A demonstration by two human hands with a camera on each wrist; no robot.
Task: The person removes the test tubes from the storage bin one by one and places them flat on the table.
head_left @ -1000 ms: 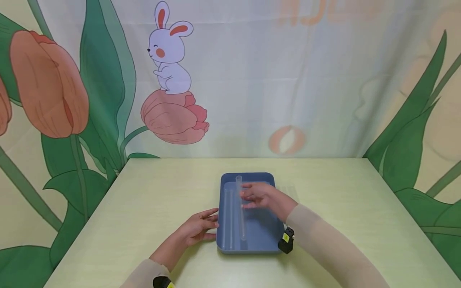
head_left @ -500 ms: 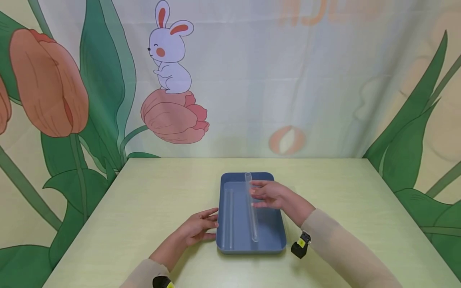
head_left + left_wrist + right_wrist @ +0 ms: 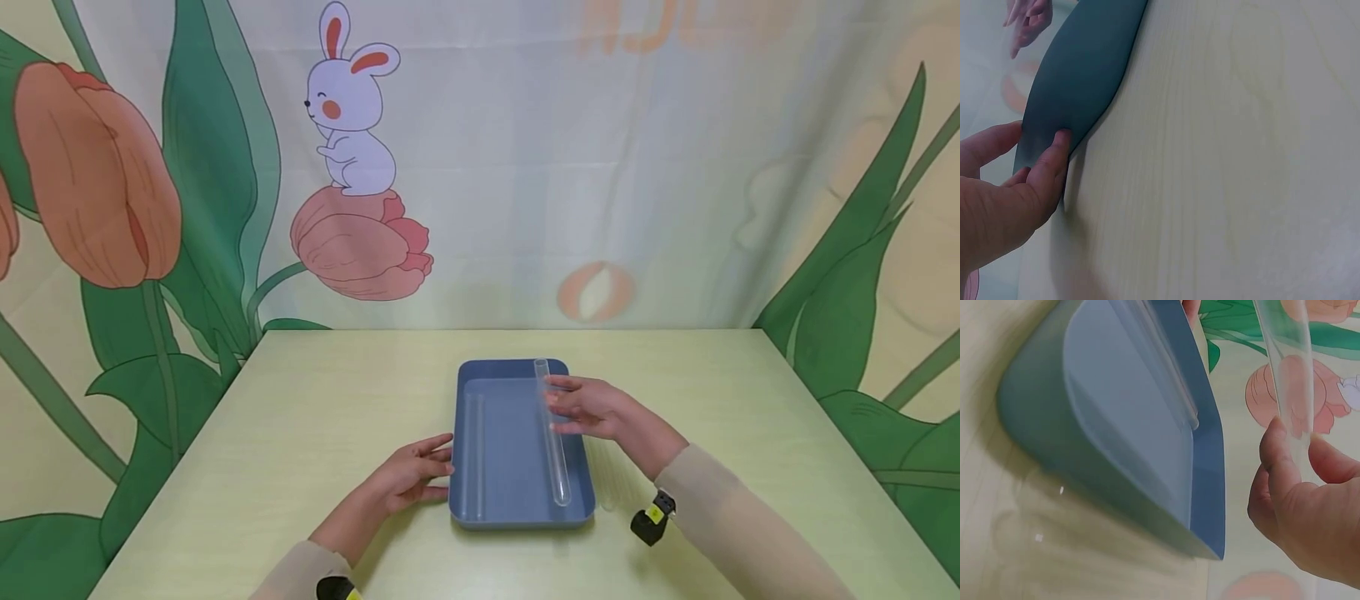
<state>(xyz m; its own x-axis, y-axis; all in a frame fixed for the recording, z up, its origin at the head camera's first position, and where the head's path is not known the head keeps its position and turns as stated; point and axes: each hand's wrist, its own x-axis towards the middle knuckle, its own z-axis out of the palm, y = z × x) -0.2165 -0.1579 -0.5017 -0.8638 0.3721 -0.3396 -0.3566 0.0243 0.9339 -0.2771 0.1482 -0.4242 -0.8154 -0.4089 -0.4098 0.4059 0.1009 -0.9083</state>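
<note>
My right hand [image 3: 588, 407] pinches a clear test tube [image 3: 553, 450] between thumb and fingers, over the right side of the blue tray [image 3: 517, 517]. The tube leans slightly, its mouth toward the far end of the tray and its rounded end toward me. My left hand [image 3: 412, 477] touches the tray's left wall with extended fingers; in the left wrist view, its thumb [image 3: 1054, 150] rests against the outside of the wall. Inside the tray, along the left side, lies clear tubing [image 3: 480, 458], probably more than one test tube; the exact number is hard to tell.
On the pale wooden table [image 3: 360, 375], right of the tray, faint outlines and glints of clear tubes [image 3: 1039, 537] show in the right wrist view. A printed curtain [image 3: 495, 208] hangs behind the table's far edge.
My right hand has carried the test tube rightward across the tray, from left of its middle to its right side. The left hand and the tray have stayed in place.
</note>
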